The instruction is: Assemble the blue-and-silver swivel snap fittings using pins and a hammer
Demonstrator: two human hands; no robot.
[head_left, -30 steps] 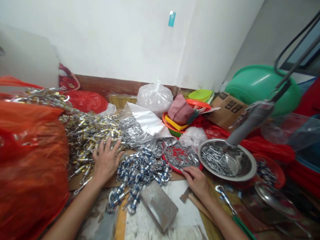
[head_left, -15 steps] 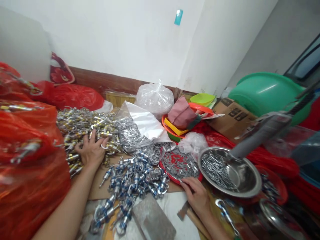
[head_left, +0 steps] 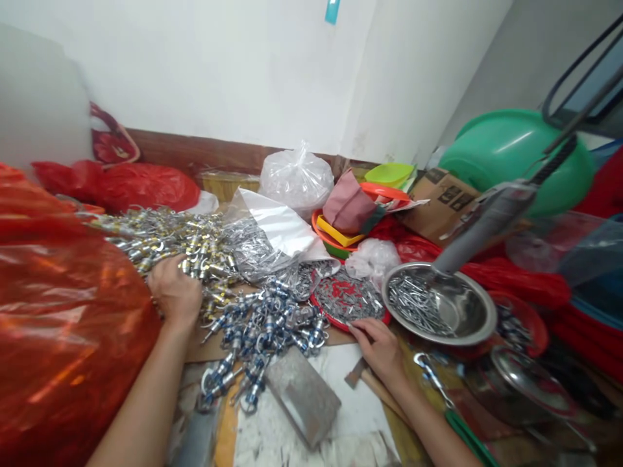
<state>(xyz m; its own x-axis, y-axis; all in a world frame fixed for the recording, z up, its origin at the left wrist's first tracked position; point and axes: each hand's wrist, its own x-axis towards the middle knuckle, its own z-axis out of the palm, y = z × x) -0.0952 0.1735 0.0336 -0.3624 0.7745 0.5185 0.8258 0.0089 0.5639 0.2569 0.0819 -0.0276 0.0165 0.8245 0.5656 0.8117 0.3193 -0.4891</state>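
Note:
My left hand point(head_left: 175, 288) is curled at the near edge of a pile of yellow-banded metal hook bolts point(head_left: 199, 243); its fingertips are hidden, so what it grips does not show. At the near rim of a red round tray point(head_left: 335, 322) of small silver parts, my right hand point(head_left: 382, 347) pinches with thumb and forefinger. A small metal piece point(head_left: 351, 326) shows at the fingertips. Between the hands lies a heap of blue-banded hook bolts point(head_left: 265, 327). Beneath my right wrist is a hammer point(head_left: 357, 373), and a grey metal block point(head_left: 304, 395) sits to its left.
Bulging red plastic bags point(head_left: 73, 324) crowd the left. A steel bowl point(head_left: 474, 327) of long metal pins stands at right, with a grey tool point(head_left: 487, 227) hanging over it. Behind are a clear bag of parts point(head_left: 253, 246), a cardboard box point(head_left: 442, 204) and a green basin point(head_left: 516, 155).
My left hand was spread flat on the yellow-banded pile and has now curled its fingers. My right hand keeps its pinch by the red tray. The camera view has shifted slightly.

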